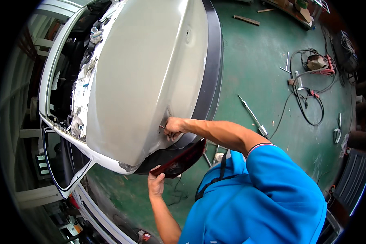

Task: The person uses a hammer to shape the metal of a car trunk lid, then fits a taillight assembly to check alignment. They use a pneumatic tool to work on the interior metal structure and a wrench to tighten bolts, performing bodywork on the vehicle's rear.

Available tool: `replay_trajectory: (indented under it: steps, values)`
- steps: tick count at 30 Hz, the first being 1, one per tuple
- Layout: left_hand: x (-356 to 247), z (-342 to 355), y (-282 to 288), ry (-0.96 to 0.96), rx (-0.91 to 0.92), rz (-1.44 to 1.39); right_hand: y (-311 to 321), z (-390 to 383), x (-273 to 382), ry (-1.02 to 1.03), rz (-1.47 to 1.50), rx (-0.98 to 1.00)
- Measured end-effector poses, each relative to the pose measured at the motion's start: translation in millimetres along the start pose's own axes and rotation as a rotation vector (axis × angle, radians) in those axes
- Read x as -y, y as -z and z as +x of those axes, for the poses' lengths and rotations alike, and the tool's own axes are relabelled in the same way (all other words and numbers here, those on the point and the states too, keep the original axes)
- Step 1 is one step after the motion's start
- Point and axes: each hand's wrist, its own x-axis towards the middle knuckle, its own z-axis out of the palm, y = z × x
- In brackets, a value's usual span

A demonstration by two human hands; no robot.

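The pale greige rear body panel of a car (pixel 134 61) fills the upper middle, with a black bumper strip (pixel 211 49) along its right side. My right hand (pixel 173 128) reaches onto the panel's lower right part, its fingers closed around something small and thin that I cannot make out. Below it, my left hand (pixel 156 184) grips the outer end of a dark red tail light (pixel 182 160), thumb against its edge, just under the panel's corner. A chipped patch (pixel 127 166) shows on the white corner beside the light.
A long metal bar tool (pixel 252 116) lies on the green floor (pixel 264 65). Tangled cables (pixel 313 118), a red-framed device (pixel 323 69) and a wheeled cart (pixel 297 16) are at right. A ribbed dark panel (pixel 351 179) stands at lower right, a metal rail (pixel 97 207) at lower left.
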Motion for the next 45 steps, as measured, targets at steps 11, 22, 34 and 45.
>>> replay_trajectory:
  steps: [11, 22, 34, 45]
  values:
    - [4.6, 14.3, -9.4, -0.215, -0.064, -0.105, 42.3, -37.2, 10.4, 0.294, -0.924, -0.414]
    - [14.3, 57.7, -33.8, -0.374, -0.084, -0.151, 46.1, -79.1, -22.8, 0.384, -0.030, -0.288]
    - [35.2, 64.6, -53.7, -0.570, -0.453, 0.132, 28.2, -48.9, -16.1, 0.499, -0.245, -0.539]
    - [38.9, 66.4, -66.6, -0.649, -0.586, 0.131, 15.3, -48.1, -9.9, 0.452, -0.259, -0.607]
